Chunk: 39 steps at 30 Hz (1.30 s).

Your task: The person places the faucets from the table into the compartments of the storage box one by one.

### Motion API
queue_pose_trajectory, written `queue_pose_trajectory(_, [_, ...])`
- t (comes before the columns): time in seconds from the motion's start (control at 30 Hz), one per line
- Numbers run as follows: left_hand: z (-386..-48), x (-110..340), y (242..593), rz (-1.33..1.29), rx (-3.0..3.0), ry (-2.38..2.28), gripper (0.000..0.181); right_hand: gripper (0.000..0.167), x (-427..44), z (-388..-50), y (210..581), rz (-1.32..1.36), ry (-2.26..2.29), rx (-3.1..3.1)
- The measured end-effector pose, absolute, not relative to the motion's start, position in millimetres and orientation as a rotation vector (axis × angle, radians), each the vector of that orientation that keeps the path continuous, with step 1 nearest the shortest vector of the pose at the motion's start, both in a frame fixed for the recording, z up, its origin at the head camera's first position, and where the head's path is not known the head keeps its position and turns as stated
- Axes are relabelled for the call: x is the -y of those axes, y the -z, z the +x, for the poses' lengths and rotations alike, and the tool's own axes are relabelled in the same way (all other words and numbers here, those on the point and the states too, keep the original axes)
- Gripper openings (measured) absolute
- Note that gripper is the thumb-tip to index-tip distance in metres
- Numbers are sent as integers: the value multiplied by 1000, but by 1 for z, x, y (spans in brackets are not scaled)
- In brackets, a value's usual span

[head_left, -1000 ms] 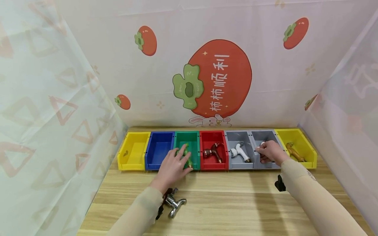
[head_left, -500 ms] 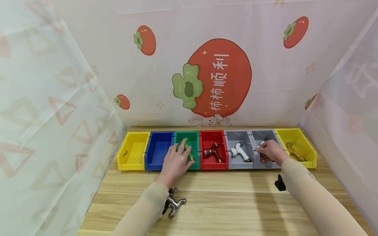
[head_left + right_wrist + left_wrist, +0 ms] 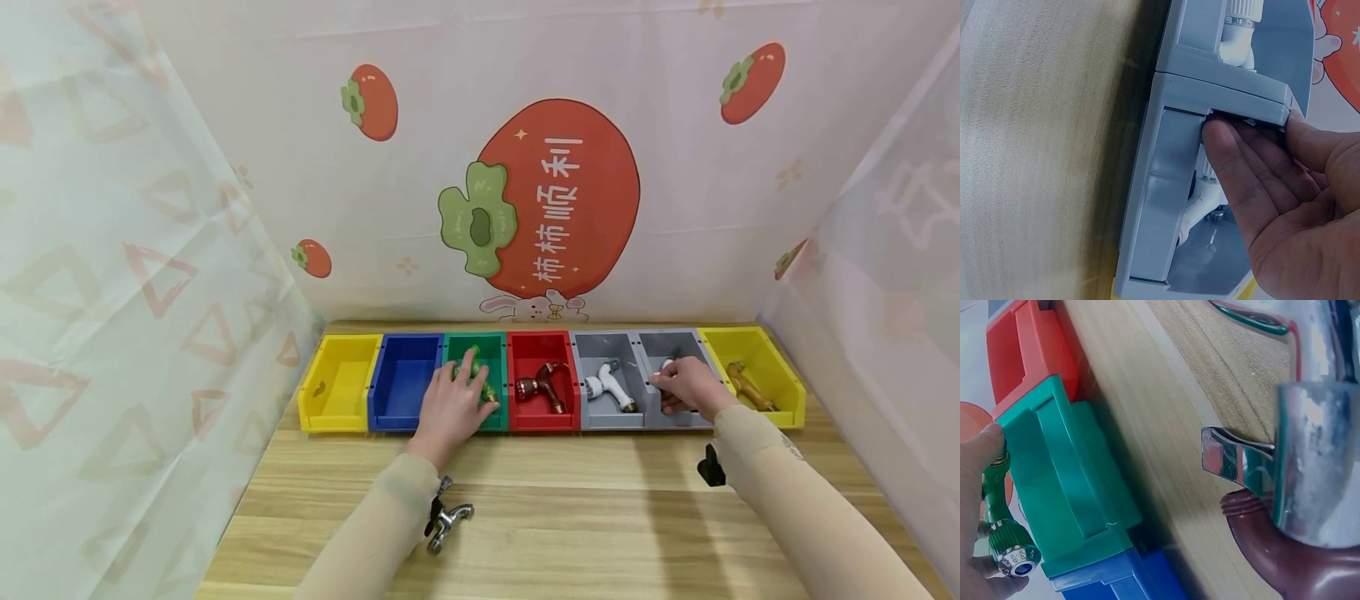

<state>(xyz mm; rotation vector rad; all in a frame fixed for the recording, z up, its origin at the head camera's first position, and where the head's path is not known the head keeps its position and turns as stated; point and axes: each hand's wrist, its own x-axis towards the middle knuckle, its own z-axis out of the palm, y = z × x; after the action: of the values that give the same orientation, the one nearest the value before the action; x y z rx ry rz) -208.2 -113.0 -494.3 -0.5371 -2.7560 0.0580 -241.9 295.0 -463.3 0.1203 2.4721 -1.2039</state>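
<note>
My left hand (image 3: 448, 408) is at the green bin (image 3: 1063, 481), holding a green faucet (image 3: 999, 506) between thumb and fingers. In the left wrist view the thumb lies at the faucet's threaded end, and the fingers are partly hidden behind it. My right hand (image 3: 690, 385) grips the wall between the two grey bins. In the right wrist view its fingers reach inside the right-hand grey bin (image 3: 1163, 200), where a white faucet (image 3: 1205, 197) lies partly covered by them. A chrome faucet (image 3: 447, 521) lies on the table beside my left wrist.
The row includes a red bin (image 3: 536, 346) with a brown faucet (image 3: 546, 387), another grey bin with a white faucet (image 3: 611, 387), and a yellow bin with a golden-brown faucet (image 3: 750, 387). A brown pipe-like piece (image 3: 1272, 544) shows near the chrome faucet.
My left hand has shifted right and slightly farther away, and the green faucet has moved with it, away from the bin's front edge. My right hand has stayed in place.
</note>
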Motion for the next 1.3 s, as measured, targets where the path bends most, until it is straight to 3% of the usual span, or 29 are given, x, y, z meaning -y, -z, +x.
queue_pose_trajectory(1.3, [-222, 109, 501, -557, 2882, -25, 71, 27, -293, -240, 464, 148, 1212, -2477])
